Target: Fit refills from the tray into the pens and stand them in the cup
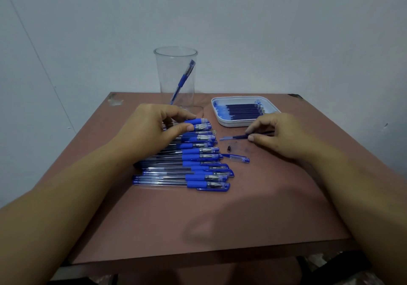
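Note:
Several blue pens (189, 165) lie side by side in a row at the table's middle. My left hand (152, 128) rests on the far end of the row, thumb and fingers pinching the farthest pen (199, 121) at its blue grip. My right hand (277, 135) pinches a dark blue refill (237, 136) lying on the table just in front of the white tray (226, 123), which holds several more refills (244, 109). A tall clear cup (176, 64) stands behind the pens with one blue pen (182, 82) leaning inside it.
A loose pen cap (236, 158) and a small dark tip piece (229, 147) lie on the brown table (220, 218) between the pen row and my right hand. Ink smudges mark the surface there. A pale wall stands close behind the table.

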